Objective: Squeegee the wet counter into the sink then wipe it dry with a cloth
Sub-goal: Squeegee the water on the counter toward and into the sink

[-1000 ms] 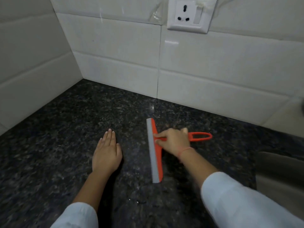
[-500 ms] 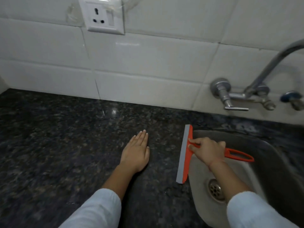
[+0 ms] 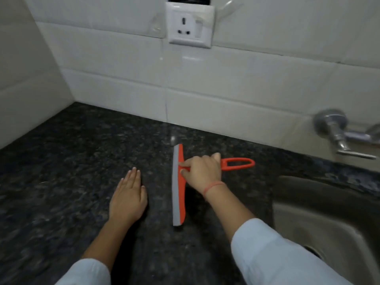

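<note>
An orange squeegee (image 3: 179,194) with a grey rubber blade rests blade-down on the dark speckled granite counter (image 3: 67,167), its blade running front to back. My right hand (image 3: 202,171) grips its handle just behind the blade; the looped end of the handle sticks out to the right. My left hand (image 3: 128,199) lies flat on the counter, fingers together, a short way left of the blade. The steel sink (image 3: 329,212) is sunk into the counter at the right, apart from the squeegee. No cloth is visible.
White tiled walls close the counter at the back and left, meeting in a corner. A white wall socket (image 3: 190,27) sits above the squeegee. A chrome tap (image 3: 341,136) juts from the wall over the sink.
Half a second ago the squeegee blade stood at the sink's left rim; now it is back on the counter, left of the sink. My left hand stays flat beside it.
</note>
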